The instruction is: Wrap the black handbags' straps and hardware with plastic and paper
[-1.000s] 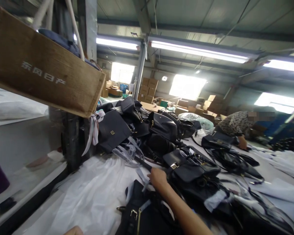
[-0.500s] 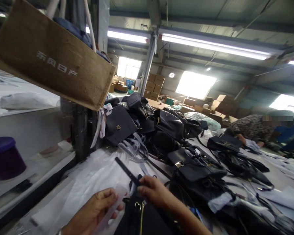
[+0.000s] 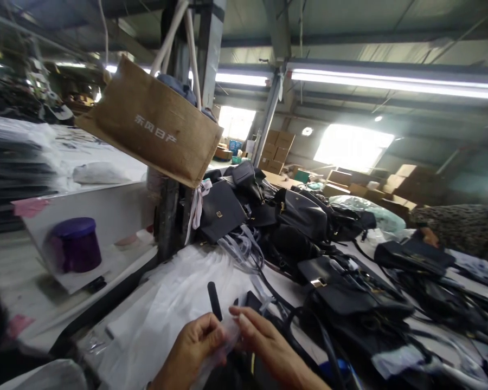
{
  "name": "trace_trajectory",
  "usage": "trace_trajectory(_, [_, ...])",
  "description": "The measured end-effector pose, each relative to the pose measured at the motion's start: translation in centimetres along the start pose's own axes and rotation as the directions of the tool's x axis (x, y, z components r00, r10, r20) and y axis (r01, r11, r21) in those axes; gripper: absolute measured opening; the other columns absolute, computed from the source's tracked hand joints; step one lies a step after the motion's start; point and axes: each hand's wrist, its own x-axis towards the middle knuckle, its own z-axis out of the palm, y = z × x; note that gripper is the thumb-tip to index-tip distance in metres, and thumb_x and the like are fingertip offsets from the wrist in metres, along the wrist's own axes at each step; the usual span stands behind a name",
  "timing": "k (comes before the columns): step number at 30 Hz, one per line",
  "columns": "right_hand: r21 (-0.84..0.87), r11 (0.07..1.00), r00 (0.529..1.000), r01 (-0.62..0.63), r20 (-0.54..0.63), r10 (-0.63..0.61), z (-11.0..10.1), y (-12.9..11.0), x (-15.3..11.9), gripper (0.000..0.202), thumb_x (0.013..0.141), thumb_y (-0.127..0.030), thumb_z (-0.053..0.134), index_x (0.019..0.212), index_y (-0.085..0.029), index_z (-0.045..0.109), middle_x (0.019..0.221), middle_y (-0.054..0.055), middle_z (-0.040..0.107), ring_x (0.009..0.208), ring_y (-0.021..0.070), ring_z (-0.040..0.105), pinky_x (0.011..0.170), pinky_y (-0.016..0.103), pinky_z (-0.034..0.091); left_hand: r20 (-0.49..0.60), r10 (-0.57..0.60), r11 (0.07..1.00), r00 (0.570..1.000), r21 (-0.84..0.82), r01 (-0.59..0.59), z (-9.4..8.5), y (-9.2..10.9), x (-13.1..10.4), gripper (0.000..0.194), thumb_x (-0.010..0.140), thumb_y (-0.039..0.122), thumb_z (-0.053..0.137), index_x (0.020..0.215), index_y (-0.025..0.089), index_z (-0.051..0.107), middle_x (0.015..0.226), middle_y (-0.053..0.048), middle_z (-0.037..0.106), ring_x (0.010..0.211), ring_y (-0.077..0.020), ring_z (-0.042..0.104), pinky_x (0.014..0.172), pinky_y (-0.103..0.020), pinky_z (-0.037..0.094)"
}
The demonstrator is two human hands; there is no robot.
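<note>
My left hand (image 3: 195, 346) is closed, thumb against fingers, on a piece of clear plastic film (image 3: 230, 330) at the bottom centre. Facing it, my right hand (image 3: 264, 341) has its fingers bent around the other side of the film, close to the left fingertips. A black strap end (image 3: 214, 299) sticks up just beyond the left fingers. Below and between both hands lies a black bag with a gold zip (image 3: 252, 363), mostly hidden by them. White translucent sheets (image 3: 158, 303) spread to the left of the hands.
Black bags (image 3: 305, 216) are heaped beyond and to the right. A brown bag (image 3: 166, 124) hangs from a post at the upper left, near a purple tub (image 3: 81, 246). A person in a patterned sleeve (image 3: 459, 225) is at the far right, with a hand near a black bag.
The view has swung left, so the surroundings sit further right. My right hand has let go of the black strap and come beside my left hand at the film. The strap end now stands more upright.
</note>
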Motion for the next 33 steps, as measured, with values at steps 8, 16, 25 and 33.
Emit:
trace_trajectory(8, [0.263, 0.962, 0.998, 0.070, -0.011, -0.070, 4.6, -0.2, 3.6, 0.051, 0.068, -0.061, 0.073, 0.083, -0.013, 0.062, 0.066, 0.001, 0.059, 0.055, 0.0110, 0.053, 0.055, 0.023, 0.041, -0.004, 0.059, 0.993, 0.998, 0.098, -0.059, 0.0, 1.2, -2.3, 0.028, 0.081, 0.042, 0.067, 0.074, 0.015, 0.066, 0.075, -0.001, 0.064, 0.072, -0.0154, 0.054, 0.070, -0.026, 0.042])
trace_trajectory(16, [-0.495, 0.833, 0.968, 0.247, 0.092, -0.232, 0.3, -3.2, -1.1, 0.034, 0.096, -0.048, 0.044, 0.096, -0.020, 0.064, 0.059, -0.003, 0.054, 0.052, 0.0103, 0.050, 0.050, 0.022, 0.029, -0.099, 0.036, 0.948, 0.994, 0.319, -0.003, -2.9, 1.7, -3.7, 0.035, 0.082, 0.049, 0.063, 0.082, 0.015, 0.072, 0.062, -0.001, 0.064, 0.062, -0.0158, 0.056, 0.064, -0.026, 0.041])
trace_trajectory(25, [-0.860, 0.420, 0.943, 0.290, 0.180, -0.282, 0.5, -3.1, -2.6, 0.016, 0.095, -0.026, 0.049, 0.093, -0.023, 0.064, 0.083, -0.001, 0.072, 0.073, 0.0137, 0.067, 0.059, 0.023, 0.034, -0.078, 0.047, 0.942, 0.996, 0.334, -0.019, -3.3, 2.2, -4.2, 0.035, 0.082, 0.048, 0.065, 0.079, 0.015, 0.074, 0.064, -0.001, 0.063, 0.061, -0.0141, 0.056, 0.060, -0.023, 0.042])
trace_trajectory(33, [-0.881, 0.335, 0.932, 0.335, 0.258, -0.254, 0.5, -3.1, -2.8, 0.013, 0.094, -0.022, 0.052, 0.088, -0.023, 0.063, 0.085, -0.002, 0.073, 0.074, 0.0141, 0.069, 0.058, 0.021, 0.035, -0.035, 0.020, 0.940, 0.999, 0.341, -0.007, -3.6, 2.0, -4.4, 0.034, 0.082, 0.047, 0.064, 0.081, 0.014, 0.074, 0.069, -0.002, 0.065, 0.064, -0.0148, 0.055, 0.063, -0.024, 0.042])
